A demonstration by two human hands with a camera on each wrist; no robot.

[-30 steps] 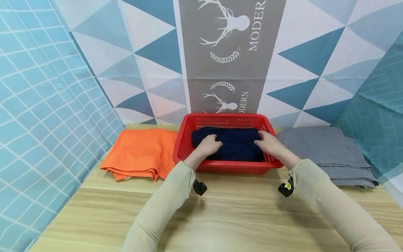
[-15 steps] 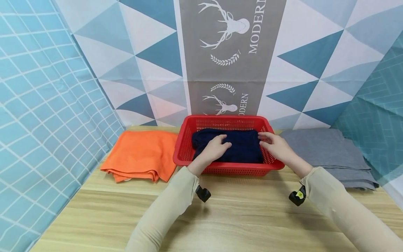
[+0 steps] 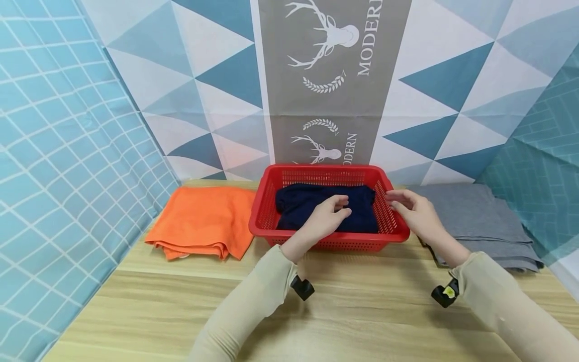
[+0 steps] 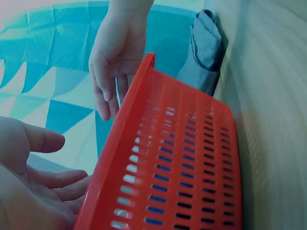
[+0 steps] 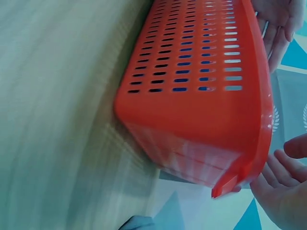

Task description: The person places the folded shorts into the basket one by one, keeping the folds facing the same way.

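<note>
A red slotted basket (image 3: 362, 244) stands on the wooden table with a folded navy cloth (image 3: 300, 207) lying inside it. My left hand (image 3: 333, 212) hovers over the cloth near the basket's front wall, its fingers loose and empty. My right hand (image 3: 404, 203) hangs beside the basket's right rim, also loose and holding nothing. The left wrist view shows the basket's wall (image 4: 184, 167), my left palm (image 4: 29, 184) and the right hand (image 4: 115, 67) beyond the rim. In the right wrist view the basket's corner (image 5: 201, 91) fills the frame with my right hand's fingers (image 5: 283, 184) beside it.
A folded orange cloth (image 3: 203, 221) lies left of the basket and a folded grey cloth (image 3: 479, 213) lies right of it. Patterned fabric walls close in the table at the back and both sides. Bare wood stretches in front of the basket.
Both hands have come up off the navy cloth and drawn back toward me. The left hand drifted right over the cloth; the right hand moved out past the basket's right rim.
</note>
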